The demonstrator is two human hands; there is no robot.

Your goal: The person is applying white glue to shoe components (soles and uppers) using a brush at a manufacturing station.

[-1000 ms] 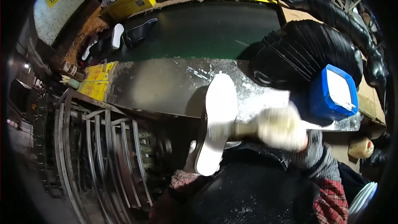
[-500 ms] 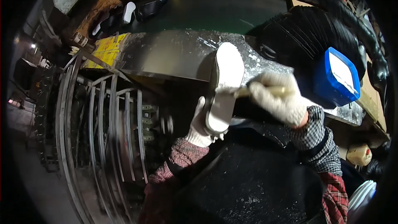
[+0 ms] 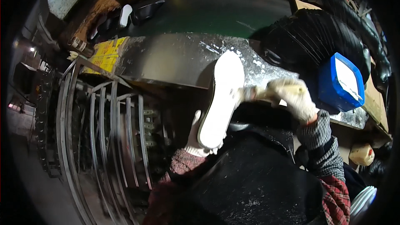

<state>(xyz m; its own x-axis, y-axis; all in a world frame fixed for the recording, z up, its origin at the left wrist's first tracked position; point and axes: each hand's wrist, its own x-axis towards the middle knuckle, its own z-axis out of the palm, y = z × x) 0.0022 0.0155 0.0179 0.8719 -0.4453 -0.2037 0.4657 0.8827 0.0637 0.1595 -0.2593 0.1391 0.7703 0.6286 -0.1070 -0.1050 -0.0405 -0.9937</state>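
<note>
Clasping the long white shoe sole [image 3: 225, 98] by its near end in the closed grip of the white-gloved left hand [image 3: 193, 140], near the grey metal desk [image 3: 166, 56], seemingly leaving its face clear for the pale-handled brush [image 3: 252, 93] clenched in the white-gloved right hand [image 3: 296, 100].

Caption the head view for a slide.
Gloved left hand holds a long white shoe sole; gloved right hand holds a pale-handled brush at its edge.
</note>
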